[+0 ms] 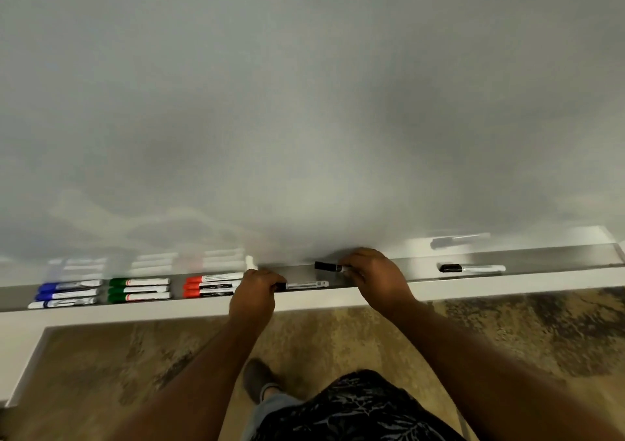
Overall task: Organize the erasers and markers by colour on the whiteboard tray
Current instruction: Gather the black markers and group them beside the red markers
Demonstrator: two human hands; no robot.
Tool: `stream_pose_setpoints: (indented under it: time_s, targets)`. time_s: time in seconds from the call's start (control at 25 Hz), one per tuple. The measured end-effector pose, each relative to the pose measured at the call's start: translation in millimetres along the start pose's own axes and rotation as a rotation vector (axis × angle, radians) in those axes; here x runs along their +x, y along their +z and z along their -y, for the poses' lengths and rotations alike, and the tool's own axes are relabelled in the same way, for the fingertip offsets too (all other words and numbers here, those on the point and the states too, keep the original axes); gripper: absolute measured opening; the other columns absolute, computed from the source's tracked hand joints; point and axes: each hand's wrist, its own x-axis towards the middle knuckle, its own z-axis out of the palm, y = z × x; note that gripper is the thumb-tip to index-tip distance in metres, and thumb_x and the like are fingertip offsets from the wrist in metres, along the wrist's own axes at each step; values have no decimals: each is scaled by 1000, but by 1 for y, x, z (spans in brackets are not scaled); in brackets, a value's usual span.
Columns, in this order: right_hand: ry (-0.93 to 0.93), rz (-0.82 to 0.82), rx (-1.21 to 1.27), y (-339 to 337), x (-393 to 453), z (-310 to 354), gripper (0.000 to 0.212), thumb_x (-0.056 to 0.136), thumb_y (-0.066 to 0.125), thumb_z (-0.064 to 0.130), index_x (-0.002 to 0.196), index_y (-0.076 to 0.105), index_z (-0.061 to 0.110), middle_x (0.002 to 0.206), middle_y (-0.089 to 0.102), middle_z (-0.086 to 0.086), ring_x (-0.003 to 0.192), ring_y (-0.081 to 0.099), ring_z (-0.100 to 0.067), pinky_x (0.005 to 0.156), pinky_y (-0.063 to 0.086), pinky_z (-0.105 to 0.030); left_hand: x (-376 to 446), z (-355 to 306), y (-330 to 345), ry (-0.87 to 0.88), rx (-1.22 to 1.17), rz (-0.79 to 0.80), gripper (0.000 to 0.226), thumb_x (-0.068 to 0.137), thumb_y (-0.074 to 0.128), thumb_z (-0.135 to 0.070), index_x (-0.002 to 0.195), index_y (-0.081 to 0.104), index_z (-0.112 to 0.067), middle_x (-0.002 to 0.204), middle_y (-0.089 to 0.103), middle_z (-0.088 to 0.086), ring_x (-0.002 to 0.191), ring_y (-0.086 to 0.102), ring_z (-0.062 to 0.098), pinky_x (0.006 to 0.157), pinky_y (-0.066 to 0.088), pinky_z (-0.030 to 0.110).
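The metal whiteboard tray runs across the view. On its left lie three blue markers, then three green markers, then three red markers, each group stacked side by side. My left hand grips the capped end of a black marker lying on the tray. My right hand holds a second black marker by its barrel, cap pointing left, near the board. A third black marker lies alone further right. No eraser is visible.
The whiteboard fills the upper view and reflects the markers. A white ledge fronts the tray. Below are mottled brown carpet, my shoe and patterned shorts.
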Motion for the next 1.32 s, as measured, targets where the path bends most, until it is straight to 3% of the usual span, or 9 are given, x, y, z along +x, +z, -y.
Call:
stream_pose_setpoints:
  time_s: [0.24,0.48,0.6,0.72,0.88,1.0,1.08,1.16,1.32]
  targets:
    - [-34,-12,-92,42,17,48,15,94,69,20,105,79,20,104,76,0,105,65,-23,82,53,-34,-4,21,-14,-72,-36,20,32,95,59,-6,110,76,-29,104,75,-1,94,66,17,83,59,37]
    - [-67,84,-237,83,33,83,22,95,66,18,114,77,22,114,75,0,111,64,-24,91,53,-35,-8,40,-28,-148,-190,-21,37,96,56,-6,121,68,-29,116,72,-3,101,66,16,88,56,33]
    - [-35,130,-214,94,36,90,26,94,65,17,116,77,23,121,74,-1,118,63,-25,98,50,-38,-12,44,-31,-183,-187,-8,38,94,57,-4,122,69,-25,116,72,1,100,67,18,89,56,34]
    - [-12,71,-132,92,35,91,23,92,66,13,111,79,19,115,76,-2,111,67,-26,95,53,-35,-9,41,-30,-160,-160,31,35,93,59,-6,123,68,-21,116,71,6,100,67,22,89,56,35]
    - [214,-121,50,78,19,75,12,94,66,11,100,76,14,103,72,-3,95,64,-24,83,54,-32,-7,29,-23,-170,-140,86,36,92,61,-11,127,64,-19,124,67,7,108,65,25,96,55,41]
    - [422,-47,73,72,12,61,12,96,66,22,103,70,13,103,62,-2,91,61,-22,81,55,-36,-3,22,-19,-198,-137,122,45,90,64,-11,134,61,-17,132,62,8,118,62,27,104,51,42]
    - [500,-5,101,72,18,59,13,94,67,22,94,69,9,95,59,-3,82,58,-24,71,48,-31,-1,18,-16,-197,-142,134,45,89,66,-11,134,62,-15,131,63,10,118,61,28,104,49,40]
    - [538,21,137,74,26,61,13,90,67,18,88,72,6,89,65,-7,80,62,-28,68,46,-29,-1,15,-14,-203,-144,141,46,89,67,-12,134,63,-13,130,63,12,119,60,27,105,47,37]
    - [540,52,174,84,31,69,15,88,67,12,96,77,6,98,71,-10,89,68,-28,76,53,-29,-5,19,-18,-253,-123,136,46,89,69,-14,135,62,-12,130,61,12,117,60,27,100,46,33]
